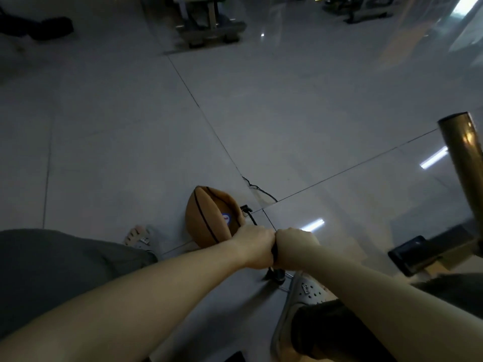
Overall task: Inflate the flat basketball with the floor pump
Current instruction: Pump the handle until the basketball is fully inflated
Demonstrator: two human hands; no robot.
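While left hand point(254, 246) and right hand point(295, 245) curl fingers tight round the pump handle point(274, 251), knuckles touching, head view shows flat basketball point(209, 218) on floor point(130, 152) just beyond left fingers, hose point(249, 215) reaching it. Risk: hard stroke tugs hose, its end pulls free

Bare floor point(261, 113) is left open ahead and leftward. Just beyond the left hand point(254, 246), the way is blocked by the crumpled basketball point(209, 220) and hose point(251, 218). Farther right of the right hand point(295, 245), room is narrowed by a tilted brass post point(462, 163) and a dark block point(407, 253). The hands are pressed together on the pump handle point(274, 252).
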